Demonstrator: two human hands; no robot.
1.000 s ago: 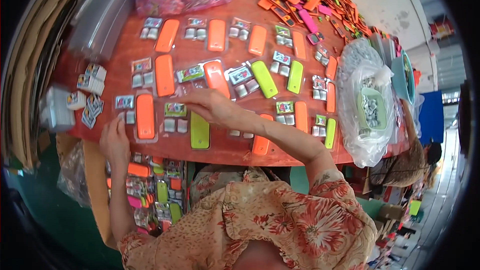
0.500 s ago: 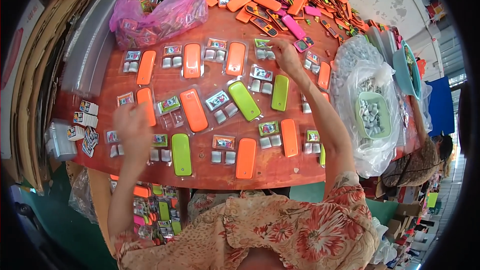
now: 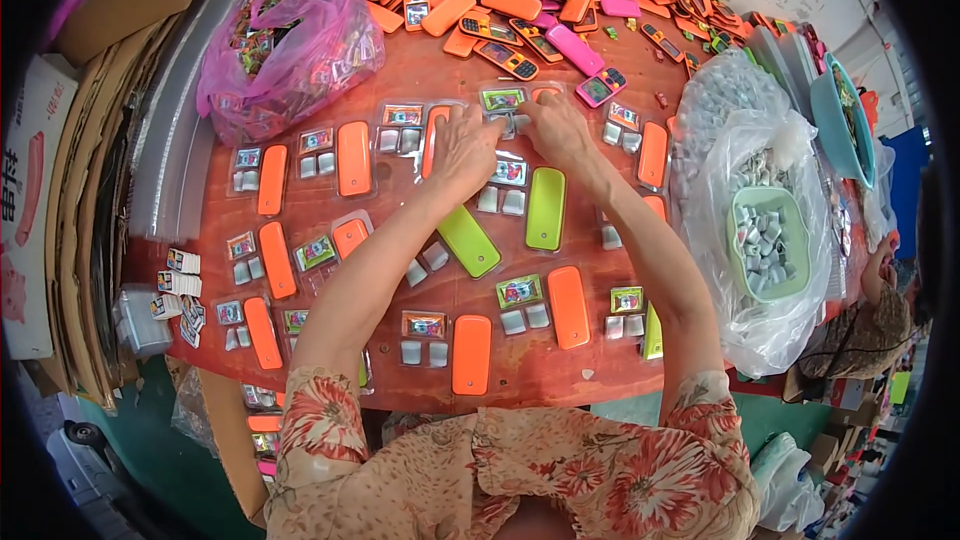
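Observation:
Both my hands meet over a clear blister tray at the far middle of the table. In it lie a green printed packet [image 3: 502, 100] and small silvery-grey blocks, partly covered by my fingers. My left hand [image 3: 465, 152] has its fingers bent and close together at the tray's left side, above an orange toy phone [image 3: 432, 145] that it partly hides. My right hand [image 3: 560, 130] reaches in from the right with its fingertips drawn together. What either hand pinches is hidden. Nearer me lie a silver-blue packet [image 3: 510, 172], a green toy phone [image 3: 545, 210] and another green toy phone [image 3: 470, 240].
Filled blister trays spread across the red table [image 3: 540, 365]. Loose toy phones [image 3: 510, 2] heap along the back. A pink bag [image 3: 300, 65] of packets stands back left; a green basket [image 3: 770, 290] of grey blocks sits right. Small card stacks [image 3: 180, 285] lie left.
My left hand has moved from the left side of the table to the far middle, beside my right hand. My right hand stays at the same tray. The view has shifted slightly.

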